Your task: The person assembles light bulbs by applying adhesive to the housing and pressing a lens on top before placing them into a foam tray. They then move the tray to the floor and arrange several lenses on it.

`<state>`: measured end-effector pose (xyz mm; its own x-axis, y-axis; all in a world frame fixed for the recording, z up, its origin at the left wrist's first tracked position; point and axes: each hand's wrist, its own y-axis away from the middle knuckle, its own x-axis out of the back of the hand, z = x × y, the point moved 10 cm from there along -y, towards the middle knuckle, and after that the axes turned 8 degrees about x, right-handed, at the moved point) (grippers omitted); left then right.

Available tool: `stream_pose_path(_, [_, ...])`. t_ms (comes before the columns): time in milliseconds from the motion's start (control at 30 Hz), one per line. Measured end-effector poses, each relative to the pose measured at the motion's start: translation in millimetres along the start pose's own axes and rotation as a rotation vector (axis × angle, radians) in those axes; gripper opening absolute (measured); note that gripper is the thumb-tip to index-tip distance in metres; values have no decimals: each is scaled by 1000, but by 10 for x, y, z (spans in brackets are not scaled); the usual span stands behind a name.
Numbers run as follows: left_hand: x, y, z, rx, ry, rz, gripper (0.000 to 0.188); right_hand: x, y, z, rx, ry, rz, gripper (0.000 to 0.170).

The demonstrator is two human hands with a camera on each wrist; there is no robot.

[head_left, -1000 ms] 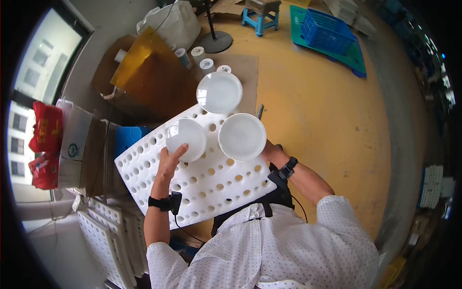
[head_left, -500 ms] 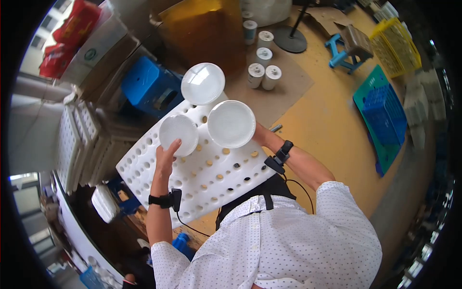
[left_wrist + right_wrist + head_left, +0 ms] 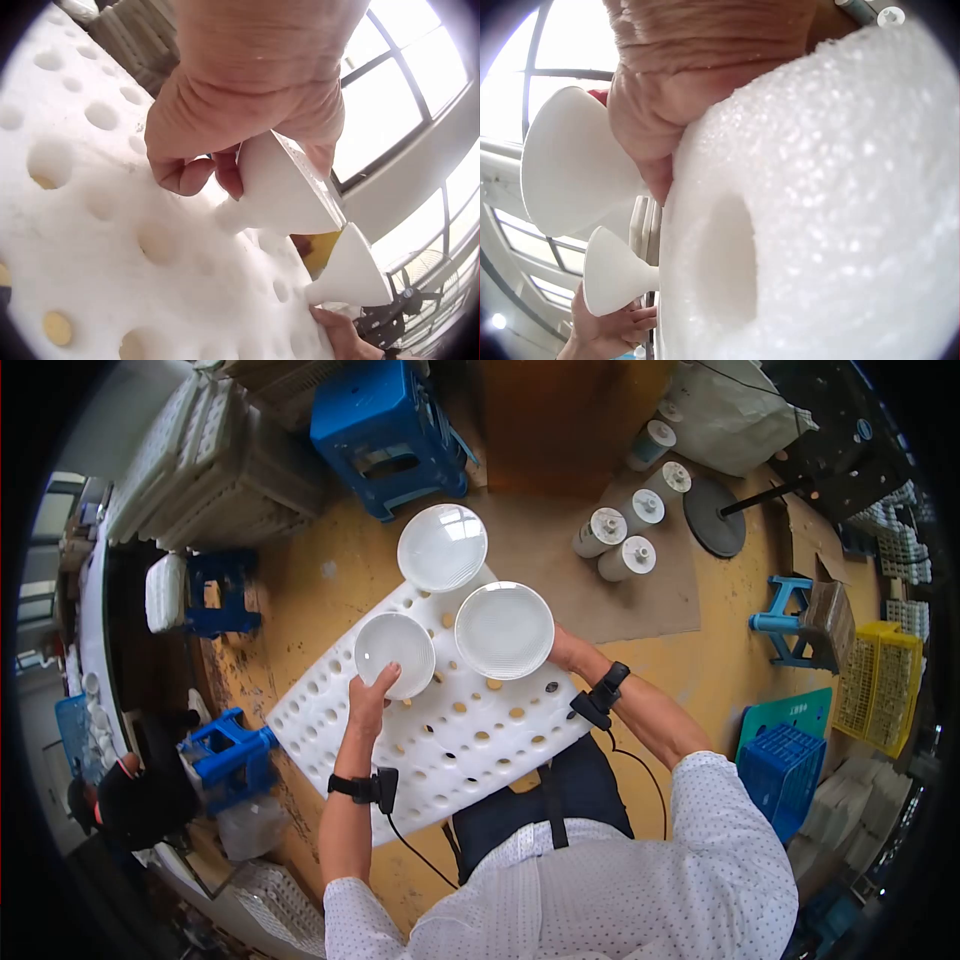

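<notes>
In the head view, a white foam board (image 3: 410, 755) full of round holes is held in front of the body. Three white funnel-shaped reflector lamps stand on its far part, their ribbed round faces up. My left hand (image 3: 368, 700) grips the left lamp (image 3: 400, 642), thumb over the face's rim; the left wrist view shows the fingers curled beneath its cone (image 3: 281, 191). The board's right edge is gripped by my right hand (image 3: 568, 648), beside the larger lamp (image 3: 504, 630). Beyond sits the third lamp (image 3: 442, 547). Most right-hand fingers are hidden.
Several white canisters (image 3: 628, 559) stand on brown cardboard ahead, near a blue stool (image 3: 365, 405). Foam boards (image 3: 190, 450) are stacked at far left, a person (image 3: 145, 795) below them. Blue (image 3: 780, 765) and yellow crates (image 3: 880, 690) lie to the right.
The wearer has turned left, so the canisters, stools and crates have swung rightward across the head view. The board and its three lamps have come along, both hands keeping their holds.
</notes>
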<state>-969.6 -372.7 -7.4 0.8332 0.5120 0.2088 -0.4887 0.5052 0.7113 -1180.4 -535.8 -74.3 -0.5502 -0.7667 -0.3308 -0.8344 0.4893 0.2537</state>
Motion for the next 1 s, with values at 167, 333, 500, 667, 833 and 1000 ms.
stream_pose_path(167, [-178, 106, -928, 74, 266, 107, 43, 80, -56, 274, -61, 263, -197, 43])
stream_pose_path(333, [-223, -15, -1770, 82, 440, 190, 44, -20, -262, 779, -26, 445, -328, 51])
stream_pose_path(500, [-118, -268, -2671, 59, 577, 270, 44, -233, -524, 1561, -129, 506, -428, 52])
stream_pose_path(667, [-237, -414, -3512, 57, 769, 347, 42, -515, -796, 2199, -143, 659, -647, 50])
stream_pose_path(833, [-495, -615, -4242, 106, 919, 444, 39, -604, -1166, 2982, -248, 629, -744, 31])
stream_pose_path(1000, [-667, -800, -4958, 144, 1096, 624, 38, -948, -1530, 3857, -246, 714, -953, 26])
